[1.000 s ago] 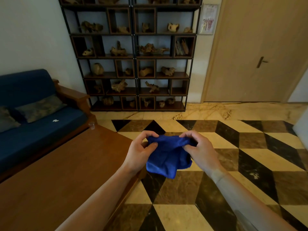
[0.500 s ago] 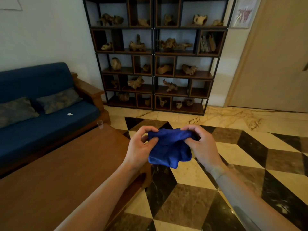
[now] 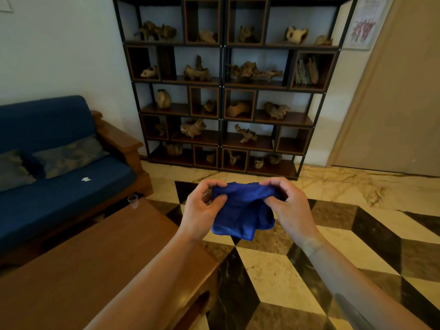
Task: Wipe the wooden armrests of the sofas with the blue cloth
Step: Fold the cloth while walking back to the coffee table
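Blue cloth [image 3: 242, 214]: we hold it bunched in mid-air between both hands, above the patterned floor [image 3: 333, 246], its lower part hanging loose
Left hand [image 3: 202, 208]: we pinch the cloth's upper left edge between thumb and fingers
Right hand [image 3: 289, 206]: we grip the cloth's upper right edge, fingers curled over it
Wooden armrest [image 3: 119, 138]: on the blue sofa [image 3: 59, 186] to our left, well apart from the cloth
Coffee table [image 3: 95, 258]: below our left forearm, a clear plastic cup [image 3: 132, 200] at its far corner
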`<state>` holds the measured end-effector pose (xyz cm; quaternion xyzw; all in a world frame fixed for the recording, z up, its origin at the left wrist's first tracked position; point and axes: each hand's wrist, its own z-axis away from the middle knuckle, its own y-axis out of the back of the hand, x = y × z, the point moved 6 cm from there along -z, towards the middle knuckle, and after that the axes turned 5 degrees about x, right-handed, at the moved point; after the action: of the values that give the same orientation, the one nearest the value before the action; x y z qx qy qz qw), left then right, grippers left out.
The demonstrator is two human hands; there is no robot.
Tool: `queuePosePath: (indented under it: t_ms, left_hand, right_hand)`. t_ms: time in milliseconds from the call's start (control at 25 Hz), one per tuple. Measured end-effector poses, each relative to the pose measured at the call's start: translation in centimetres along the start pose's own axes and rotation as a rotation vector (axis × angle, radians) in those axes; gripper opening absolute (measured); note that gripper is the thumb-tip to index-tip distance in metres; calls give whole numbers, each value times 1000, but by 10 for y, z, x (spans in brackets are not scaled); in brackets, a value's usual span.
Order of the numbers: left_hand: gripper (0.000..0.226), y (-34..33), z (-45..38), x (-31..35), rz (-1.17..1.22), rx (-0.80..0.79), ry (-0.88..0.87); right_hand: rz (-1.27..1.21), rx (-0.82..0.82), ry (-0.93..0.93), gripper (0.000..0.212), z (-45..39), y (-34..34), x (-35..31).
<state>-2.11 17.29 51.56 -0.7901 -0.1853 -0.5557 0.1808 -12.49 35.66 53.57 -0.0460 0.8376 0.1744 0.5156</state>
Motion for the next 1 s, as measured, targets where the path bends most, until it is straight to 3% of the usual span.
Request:
queuePosePath:
  t_ms: [600, 1000]
  left_hand:
    - [39, 45, -157, -50, 2, 75, -35]
    - [37, 47, -221, -59, -124, 317, -85]
  right_hand:
    - [-40, -80, 85, 40, -155, -84, 48]
    - [-192, -291, 113, 46, -261, -122, 77]
